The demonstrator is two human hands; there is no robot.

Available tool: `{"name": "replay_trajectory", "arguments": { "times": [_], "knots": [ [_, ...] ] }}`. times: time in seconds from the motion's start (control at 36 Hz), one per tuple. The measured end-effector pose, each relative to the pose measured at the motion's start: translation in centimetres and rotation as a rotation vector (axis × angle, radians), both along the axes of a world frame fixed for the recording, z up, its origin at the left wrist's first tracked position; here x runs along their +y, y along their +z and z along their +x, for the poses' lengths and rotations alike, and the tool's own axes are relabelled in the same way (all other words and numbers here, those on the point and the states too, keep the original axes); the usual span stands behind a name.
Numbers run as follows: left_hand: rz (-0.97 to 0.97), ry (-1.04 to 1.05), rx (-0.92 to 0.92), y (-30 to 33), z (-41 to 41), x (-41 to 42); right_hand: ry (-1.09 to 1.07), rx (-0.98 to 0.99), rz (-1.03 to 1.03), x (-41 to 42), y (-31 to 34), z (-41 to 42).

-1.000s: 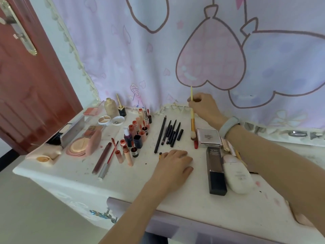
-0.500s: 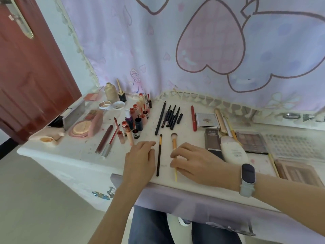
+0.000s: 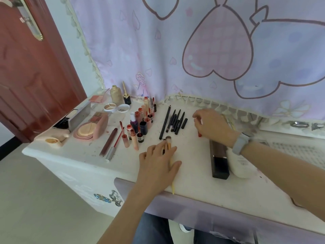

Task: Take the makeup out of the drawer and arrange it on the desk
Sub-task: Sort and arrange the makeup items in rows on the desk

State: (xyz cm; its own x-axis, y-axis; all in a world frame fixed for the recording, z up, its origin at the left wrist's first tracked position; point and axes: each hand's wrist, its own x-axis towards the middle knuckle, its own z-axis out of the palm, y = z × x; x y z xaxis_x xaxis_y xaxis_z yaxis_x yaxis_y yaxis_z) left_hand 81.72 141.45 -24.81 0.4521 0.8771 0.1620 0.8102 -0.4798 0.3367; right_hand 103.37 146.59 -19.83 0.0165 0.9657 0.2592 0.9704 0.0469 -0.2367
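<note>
Left of centre, lip-gloss tubes stand crowded upright, and dark pencils are laid in a row at centre. Two brushes are pressed flat under the left hand, its fingers spread. Right of centre, a red stick is covered by the curled right hand; whether it is gripped cannot be told, and the pencils could be scattered by a careless sweep.

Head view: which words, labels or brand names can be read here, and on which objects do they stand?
None can be read with certainty.
Round white lid: dark printed letters, too blurred to read.
Small dark vial among the lip products: pale label with marks, too small.
Tall dark box: no print legible.
White tube beside it: faint grey print, blurred.
Left hand and right hand cover some items.
</note>
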Motion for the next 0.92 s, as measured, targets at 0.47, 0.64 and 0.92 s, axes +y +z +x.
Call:
{"name": "replay_trajectory", "arguments": {
  "times": [0.47,0.64,0.92],
  "knots": [
    [0.060,-0.096,0.207,0.1,-1.4,1.2,-0.396,-0.103,-0.288,7.3,-0.9,0.3],
    [0.054,-0.107,0.168,0.3,-1.6,1.3,-0.299,0.012,-0.181,7.5,-0.2,0.9],
    [0.091,-0.063,-0.277,2.6,1.0,1.6,-0.110,0.873,0.044,4.0,4.9,1.7]
  ]
}}
